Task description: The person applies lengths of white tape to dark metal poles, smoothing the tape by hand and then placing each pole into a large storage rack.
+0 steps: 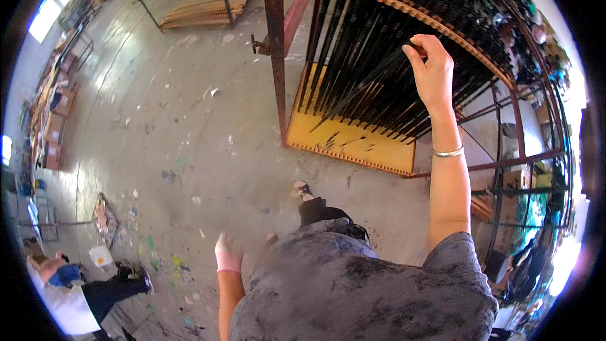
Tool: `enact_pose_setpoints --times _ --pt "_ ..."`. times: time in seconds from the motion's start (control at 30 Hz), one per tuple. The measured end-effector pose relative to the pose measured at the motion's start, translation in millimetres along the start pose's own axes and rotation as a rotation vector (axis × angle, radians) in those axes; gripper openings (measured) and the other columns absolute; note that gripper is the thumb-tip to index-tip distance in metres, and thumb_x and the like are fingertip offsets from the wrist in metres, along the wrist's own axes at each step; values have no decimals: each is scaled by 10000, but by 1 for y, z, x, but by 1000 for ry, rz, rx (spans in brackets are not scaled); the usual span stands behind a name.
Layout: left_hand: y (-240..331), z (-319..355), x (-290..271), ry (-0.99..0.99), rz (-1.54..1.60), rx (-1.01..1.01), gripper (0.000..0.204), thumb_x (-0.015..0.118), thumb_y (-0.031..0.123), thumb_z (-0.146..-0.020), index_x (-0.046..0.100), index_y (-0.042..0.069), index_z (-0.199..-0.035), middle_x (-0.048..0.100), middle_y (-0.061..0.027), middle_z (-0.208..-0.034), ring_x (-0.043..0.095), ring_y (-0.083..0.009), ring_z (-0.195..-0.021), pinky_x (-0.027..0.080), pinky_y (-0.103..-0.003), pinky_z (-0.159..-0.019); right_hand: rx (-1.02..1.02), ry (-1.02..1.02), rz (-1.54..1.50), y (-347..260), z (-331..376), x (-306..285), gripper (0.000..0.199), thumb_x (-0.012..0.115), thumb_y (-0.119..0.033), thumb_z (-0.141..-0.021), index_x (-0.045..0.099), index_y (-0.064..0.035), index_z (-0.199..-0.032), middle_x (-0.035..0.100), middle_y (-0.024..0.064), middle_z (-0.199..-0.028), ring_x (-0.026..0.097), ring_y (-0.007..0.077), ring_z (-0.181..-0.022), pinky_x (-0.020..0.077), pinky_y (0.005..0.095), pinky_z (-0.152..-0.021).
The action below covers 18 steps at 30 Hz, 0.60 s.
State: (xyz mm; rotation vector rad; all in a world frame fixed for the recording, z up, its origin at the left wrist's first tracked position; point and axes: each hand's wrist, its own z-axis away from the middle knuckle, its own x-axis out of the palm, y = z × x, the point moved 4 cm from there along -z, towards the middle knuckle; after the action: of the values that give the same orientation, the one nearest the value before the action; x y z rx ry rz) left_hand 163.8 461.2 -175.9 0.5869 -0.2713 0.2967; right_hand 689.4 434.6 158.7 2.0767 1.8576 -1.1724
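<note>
Our right hand point(432, 69) is raised toward one o'clock, fingers curled and pinched closed around the upper part of one black rod point(363, 85) that leans out of line from its neighbours, slanting down toward the yellow base board point(353, 142). Our left hand point(227, 254) hangs low at seven o'clock beside our grey shirt, blurred, so we cannot tell how open its fingers are; it appears to hold nothing

The rack point(404, 9) itself is a rust-coloured metal frame with a notched wooden rail across the top, standing at twelve to two o'clock. It is packed with many slim black rods, upright and close together, their lower ends resting on the yellow board. Further rods or tubes with rounded ends fill the upper tier toward two o'clock

To handle this rod well, we judge it best to keep the pinch firm and high, guide the shaft along its own line so it does not rake the neighbours, and keep the lower tip clear of the board's edge

At eight o'clock another person point(69, 290) crouches on the paint-flecked concrete floor point(189, 139)
</note>
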Motion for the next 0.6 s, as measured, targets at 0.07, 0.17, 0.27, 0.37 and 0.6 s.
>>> enact_pose_setpoints --times 0.07,0.17,0.27,0.37,0.6 --pt "-9 -27 1 -127 -176 151 408 486 347 -901 457 9 -1128 505 -111 -1045 491 -202 -835 426 -297 -707 -36 -28 -23 14 -16 23 155 661 -70 -751 597 23 -858 596 121 -814 601 224 -674 478 294 -628" --pt "-8 -14 47 -161 -91 118 324 501 331 -895 489 35 -1027 520 -67 -880 505 -189 -723 429 -282 -607 -53 -59 -45 35 -32 55 160 662 -76 -755 595 22 -862 595 120 -815 598 223 -670 474 292 -624" --pt "-17 -26 43 -136 32 85 324 496 329 -898 483 38 -1040 525 -72 -899 508 -198 -741 430 -287 -612 -48 -71 -72 49 -47 80 163 663 -82 -757 594 21 -863 594 120 -810 595 223 -667 472 292 -620" --pt "-21 -25 36 -104 -194 183 337 482 335 -904 473 36 -1060 531 -83 -943 509 -213 -769 432 -294 -620 -86 -70 -58 56 -64 98 166 666 -86 -757 595 22 -861 595 120 -805 590 225 -662 474 295 -619" --pt "-35 -25 28 147 7 95 417 469 378 -902 452 33 -1135 506 -121 -1089 501 -235 -844 437 -324 -658 -196 -89 -75 59 -104 134 189 665 -121 -761 605 19 -873 610 127 -822 578 233 -643 469 305 -609"
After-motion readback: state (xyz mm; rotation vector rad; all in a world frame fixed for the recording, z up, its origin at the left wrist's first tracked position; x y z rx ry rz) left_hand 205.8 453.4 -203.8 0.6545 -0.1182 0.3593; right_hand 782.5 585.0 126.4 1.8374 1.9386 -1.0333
